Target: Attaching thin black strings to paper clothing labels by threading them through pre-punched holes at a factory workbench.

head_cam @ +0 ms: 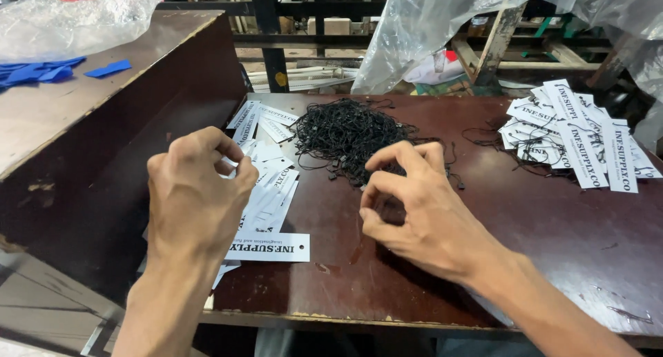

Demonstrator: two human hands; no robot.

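Observation:
My left hand hovers over a loose spread of white paper tags on the dark brown table. Its fingers are curled, and thumb and fingertips pinch the edge of one white tag. My right hand is just in front of a tangled heap of thin black strings. Its thumb and forefinger bend toward each other in a pinch, but I cannot make out whether a string is between them. One printed tag lies flat between my wrists.
A second pile of white tags with black strings lies at the table's far right. A taller brown cabinet on the left carries blue pieces and a clear plastic bag. More plastic sheeting hangs behind.

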